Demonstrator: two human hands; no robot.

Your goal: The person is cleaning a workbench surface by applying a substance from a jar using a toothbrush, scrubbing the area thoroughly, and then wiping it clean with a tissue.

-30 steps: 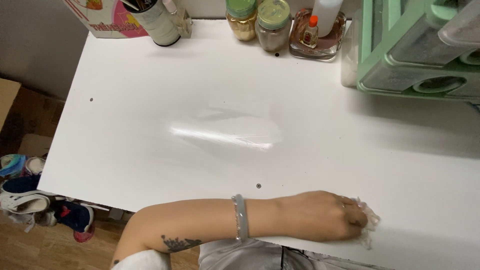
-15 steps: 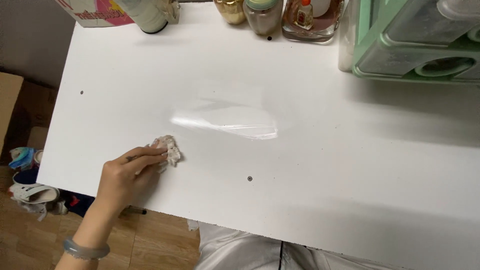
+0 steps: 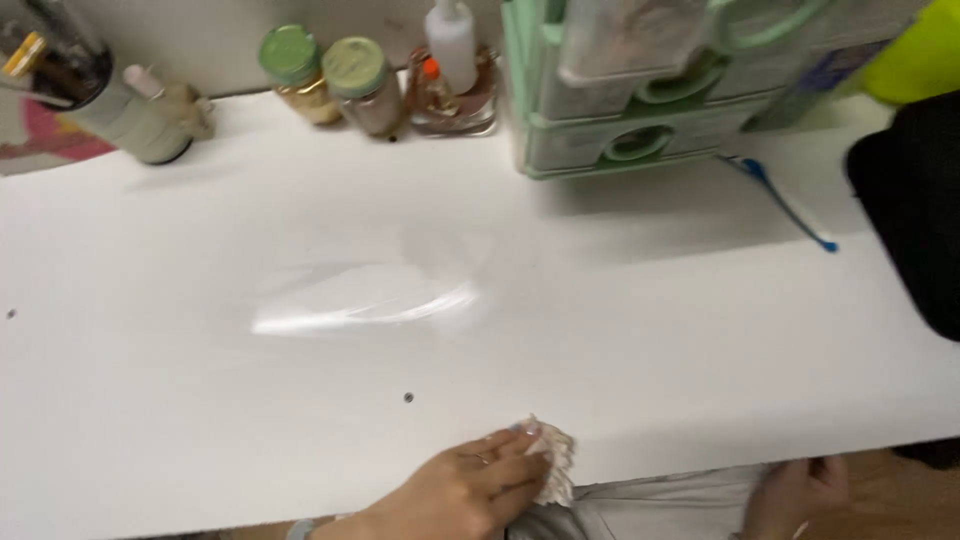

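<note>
Since the earlier frame, the left hand (image 3: 465, 492) and its crumpled cloth (image 3: 551, 465) have been moved from the counter's (image 3: 650, 340) left part to its near edge. The cloth is clasped under the fingers. The right hand (image 3: 795, 492) is rested below the edge; its grip cannot be told. A wet streak (image 3: 365, 308) is left mid-counter; wiping is judged unfinished.

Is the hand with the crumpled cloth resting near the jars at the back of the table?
No, the left hand presses the crumpled cloth at the table's front edge.

Left hand (image 3: 465, 490) on crumpled cloth (image 3: 552, 462) at near edge of white table (image 3: 620, 330).
</note>
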